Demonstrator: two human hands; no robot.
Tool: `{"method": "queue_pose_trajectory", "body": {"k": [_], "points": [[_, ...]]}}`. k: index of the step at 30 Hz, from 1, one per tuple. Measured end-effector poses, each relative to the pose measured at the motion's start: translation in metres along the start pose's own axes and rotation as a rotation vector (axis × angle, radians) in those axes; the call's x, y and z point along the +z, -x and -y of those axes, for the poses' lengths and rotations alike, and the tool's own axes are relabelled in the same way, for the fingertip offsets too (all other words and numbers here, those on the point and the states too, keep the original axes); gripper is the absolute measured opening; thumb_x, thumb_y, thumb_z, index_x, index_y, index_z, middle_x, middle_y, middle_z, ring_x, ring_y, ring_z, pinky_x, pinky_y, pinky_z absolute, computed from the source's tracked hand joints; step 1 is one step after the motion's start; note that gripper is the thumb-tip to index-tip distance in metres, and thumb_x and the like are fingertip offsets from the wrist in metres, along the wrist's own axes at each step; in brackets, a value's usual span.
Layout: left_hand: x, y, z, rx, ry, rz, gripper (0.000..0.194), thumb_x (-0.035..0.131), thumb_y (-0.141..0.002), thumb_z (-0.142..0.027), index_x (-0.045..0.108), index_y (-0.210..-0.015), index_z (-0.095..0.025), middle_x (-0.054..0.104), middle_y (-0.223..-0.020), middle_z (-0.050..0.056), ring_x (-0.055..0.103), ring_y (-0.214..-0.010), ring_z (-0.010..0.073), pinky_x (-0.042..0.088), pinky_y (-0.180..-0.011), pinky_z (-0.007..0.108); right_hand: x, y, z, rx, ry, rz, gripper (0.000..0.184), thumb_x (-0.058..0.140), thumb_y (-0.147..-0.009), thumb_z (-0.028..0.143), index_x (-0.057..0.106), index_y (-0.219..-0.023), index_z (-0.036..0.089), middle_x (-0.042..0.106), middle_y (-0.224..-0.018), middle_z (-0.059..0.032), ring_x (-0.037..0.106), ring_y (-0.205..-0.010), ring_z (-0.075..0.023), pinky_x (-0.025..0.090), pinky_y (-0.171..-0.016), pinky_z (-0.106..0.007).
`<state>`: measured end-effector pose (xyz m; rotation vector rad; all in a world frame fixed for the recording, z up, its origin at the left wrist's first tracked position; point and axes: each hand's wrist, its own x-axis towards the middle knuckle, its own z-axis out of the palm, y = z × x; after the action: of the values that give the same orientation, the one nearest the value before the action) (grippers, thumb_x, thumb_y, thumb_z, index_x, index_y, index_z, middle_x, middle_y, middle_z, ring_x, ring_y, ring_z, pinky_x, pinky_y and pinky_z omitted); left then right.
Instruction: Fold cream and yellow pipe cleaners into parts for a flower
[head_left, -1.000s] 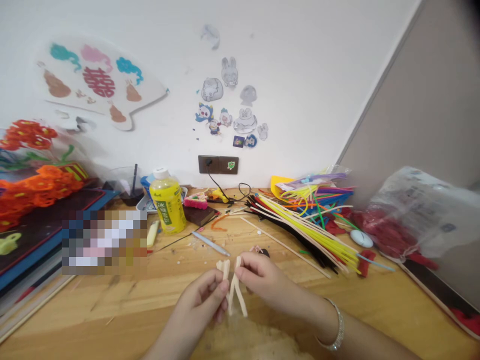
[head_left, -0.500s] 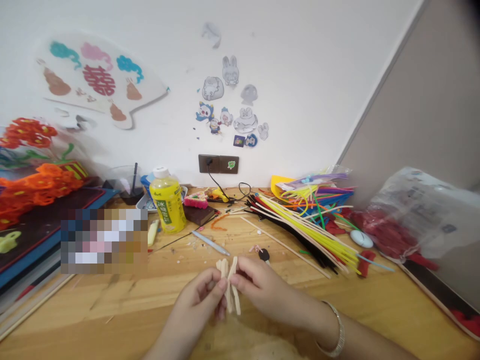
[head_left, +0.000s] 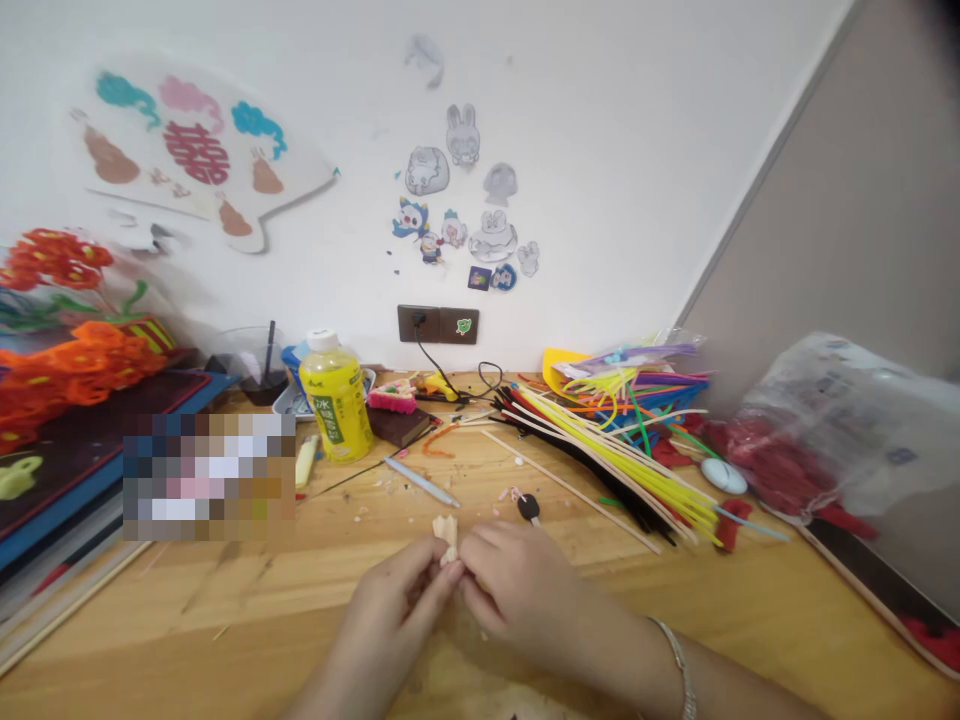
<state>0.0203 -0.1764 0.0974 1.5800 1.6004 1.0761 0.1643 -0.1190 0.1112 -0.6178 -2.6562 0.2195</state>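
A bundle of cream pipe cleaners (head_left: pixel 447 535) shows as a short, bent tip above my hands, and the rest is hidden inside my fingers. My left hand (head_left: pixel 397 605) pinches it from the left, while my right hand (head_left: pixel 517 590) closes around it from the right. The two hands touch each other just above the wooden desk (head_left: pixel 187 590). A silver bangle (head_left: pixel 681 660) circles my right wrist. A small black key (head_left: pixel 528 508) and a pale blue pen (head_left: pixel 420 482) lie just beyond my hands.
Loose yellow, black and cream pipe cleaners (head_left: pixel 622 480) spread to the right, beside a white mouse (head_left: pixel 724 476) and a plastic bag (head_left: pixel 832 420). A yellow bottle (head_left: pixel 336 400) stands at the back. Orange pipe-cleaner flowers (head_left: pixel 75 370) rest on books at the left.
My hands have closed in on each other. The long cream strands have been folded or gathered in, leaving only a short tip showing.
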Motion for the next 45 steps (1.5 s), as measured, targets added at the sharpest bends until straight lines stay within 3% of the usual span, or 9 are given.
{"method": "queue_pose_trajectory", "body": {"k": [8, 12, 16, 20, 32, 38, 45], "points": [[0.000, 0.000, 0.001, -0.090, 0.264, 0.002, 0.026, 0.051, -0.075, -0.043, 0.053, -0.064, -0.020, 0.054, -0.050, -0.003, 0.053, -0.046, 0.0144, 0.042, -0.048, 0.024, 0.000, 0.001, -0.002, 0.205, -0.231, 0.102, 0.013, 0.041, -0.085, 0.023, 0.049, -0.076, 0.018, 0.054, -0.061, 0.0021, 0.045, -0.050, -0.0091, 0.024, -0.046, -0.019], [0.000, -0.001, -0.002, -0.105, 0.408, 0.001, 0.025, 0.061, -0.069, -0.044, 0.054, -0.067, -0.020, 0.055, -0.048, -0.006, 0.052, -0.044, 0.0123, 0.041, -0.046, 0.022, 0.002, 0.002, -0.002, 0.199, -0.308, 0.079, 0.008, 0.044, -0.083, 0.020, 0.049, -0.077, 0.018, 0.052, -0.061, 0.0029, 0.042, -0.051, -0.0085, 0.025, -0.047, -0.019], [-0.002, -0.004, -0.004, -0.132, 0.481, 0.001, 0.031, 0.065, -0.064, -0.048, 0.056, -0.066, -0.019, 0.058, -0.048, -0.005, 0.054, -0.044, 0.0120, 0.043, -0.046, 0.023, 0.003, 0.001, -0.004, 0.288, -0.583, 0.080, 0.009, 0.046, -0.082, 0.021, 0.046, -0.074, 0.018, 0.046, -0.060, 0.0049, 0.041, -0.052, -0.0076, 0.028, -0.047, -0.017], [-0.005, -0.007, -0.003, -0.146, 0.505, -0.037, 0.035, 0.065, -0.064, -0.052, 0.054, -0.062, -0.019, 0.060, -0.049, -0.004, 0.055, -0.044, 0.0119, 0.044, -0.046, 0.023, 0.005, -0.002, -0.008, 0.353, -0.824, 0.063, 0.010, 0.047, -0.085, 0.027, 0.047, -0.090, 0.018, 0.048, -0.066, 0.0042, 0.045, -0.057, -0.0086, 0.034, -0.051, -0.017], [-0.005, -0.007, 0.002, -0.192, 0.442, -0.023, 0.033, 0.061, -0.067, -0.050, 0.049, -0.066, -0.020, 0.054, -0.045, -0.008, 0.047, -0.036, 0.0093, 0.036, -0.040, 0.021, 0.002, -0.004, -0.011, 0.140, -0.344, 0.151, 0.015, 0.044, -0.085, 0.015, 0.055, -0.076, 0.016, 0.058, -0.073, -0.0010, 0.051, -0.067, -0.0124, 0.037, -0.063, -0.022], [-0.010, -0.008, 0.003, -0.152, 0.465, -0.022, 0.028, 0.061, -0.070, -0.045, 0.051, -0.067, -0.020, 0.056, -0.050, -0.007, 0.049, -0.040, 0.0085, 0.037, -0.042, 0.021, -0.009, -0.005, -0.021, 0.085, -0.555, 0.153, 0.020, 0.040, -0.090, 0.020, 0.052, -0.075, 0.017, 0.054, -0.073, 0.0019, 0.049, -0.069, -0.0098, 0.037, -0.065, -0.019], [-0.012, -0.006, -0.006, -0.161, 0.622, 0.044, 0.033, 0.066, -0.065, -0.048, 0.051, -0.075, -0.020, 0.059, -0.049, -0.007, 0.049, -0.040, 0.0088, 0.038, -0.042, 0.020, -0.001, -0.001, -0.036, 0.046, -0.855, 0.232, 0.037, 0.029, -0.094, 0.034, 0.046, -0.066, 0.016, 0.044, -0.058, 0.0041, 0.041, -0.051, -0.0081, 0.036, -0.053, -0.019]]}}
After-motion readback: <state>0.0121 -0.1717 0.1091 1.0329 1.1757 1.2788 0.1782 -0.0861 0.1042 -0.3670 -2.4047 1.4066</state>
